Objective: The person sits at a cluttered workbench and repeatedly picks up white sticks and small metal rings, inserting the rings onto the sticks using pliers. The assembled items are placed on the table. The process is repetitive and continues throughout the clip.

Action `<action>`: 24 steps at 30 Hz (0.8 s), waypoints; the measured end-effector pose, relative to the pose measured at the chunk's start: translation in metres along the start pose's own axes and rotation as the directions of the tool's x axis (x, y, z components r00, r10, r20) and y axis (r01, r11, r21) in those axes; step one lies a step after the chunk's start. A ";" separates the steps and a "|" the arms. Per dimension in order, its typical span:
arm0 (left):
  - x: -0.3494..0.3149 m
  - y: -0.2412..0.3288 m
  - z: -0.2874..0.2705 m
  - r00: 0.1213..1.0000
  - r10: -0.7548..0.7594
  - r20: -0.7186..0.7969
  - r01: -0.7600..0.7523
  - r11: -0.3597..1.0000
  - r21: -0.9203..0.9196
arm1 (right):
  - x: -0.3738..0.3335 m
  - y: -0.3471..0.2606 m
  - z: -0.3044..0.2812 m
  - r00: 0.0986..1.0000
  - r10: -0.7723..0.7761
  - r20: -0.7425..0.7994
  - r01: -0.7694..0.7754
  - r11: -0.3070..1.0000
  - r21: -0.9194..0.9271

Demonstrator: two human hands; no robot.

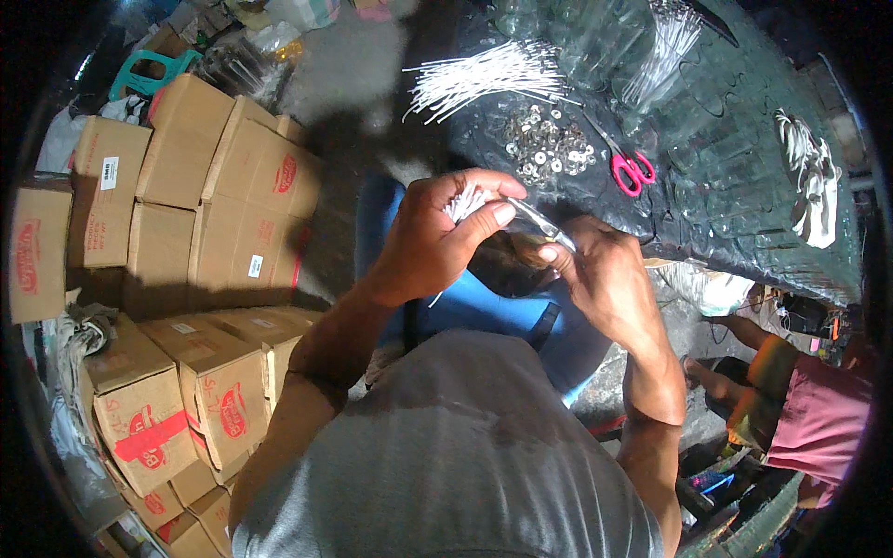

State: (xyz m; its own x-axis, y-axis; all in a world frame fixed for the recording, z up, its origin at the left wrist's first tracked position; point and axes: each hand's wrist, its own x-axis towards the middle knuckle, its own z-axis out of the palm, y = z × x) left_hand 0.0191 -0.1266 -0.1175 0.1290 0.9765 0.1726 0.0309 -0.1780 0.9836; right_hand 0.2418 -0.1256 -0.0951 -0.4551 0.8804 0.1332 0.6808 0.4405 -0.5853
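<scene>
My left hand (423, 232) is closed round a bundle of white cords (467, 202), whose ends poke up between thumb and fingers. A shiny, partly see-through piece (538, 223) spans the gap between my two hands; its kind is unclear. My right hand (605, 270) grips its right end, thumb laid along it. Both hands are above my lap, at the table's near edge. Just beyond them, a pile of small metal washers (549, 149) lies on the black-covered table (474, 139). Pink-handled scissors (628, 167) rest right of the washers. Behind is a heap of white cords (488, 79).
Clear glass jars (707, 177) crowd the table's right side, with another cord bundle (665, 51) and a white cloth strip (809, 177) among them. Stacked cardboard boxes (186, 223) fill the left. At lower right is another person in a pink garment (819, 409).
</scene>
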 end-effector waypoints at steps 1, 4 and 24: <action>0.000 0.001 0.000 1.000 -0.003 -0.004 0.003 1.000 0.010 | 0.001 -0.005 -0.002 0.999 0.042 -0.001 -0.042 0.999 0.006; 0.002 0.002 0.000 1.000 0.015 0.003 -0.015 0.998 0.059 | 0.003 -0.009 -0.003 0.992 0.122 -0.011 -0.120 0.985 0.125; 0.115 -0.001 -0.061 0.867 0.433 0.247 -0.391 0.282 0.876 | 0.014 0.022 -0.036 0.960 0.226 -0.162 -0.240 0.968 -0.068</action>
State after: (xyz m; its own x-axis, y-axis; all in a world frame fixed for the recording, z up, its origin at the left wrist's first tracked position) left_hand -0.0270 -0.0070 -0.0954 0.3704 0.7392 0.5624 0.8267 -0.5384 0.1632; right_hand 0.2711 -0.0969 -0.0777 -0.1897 0.9738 0.1253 0.8072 0.2273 -0.5447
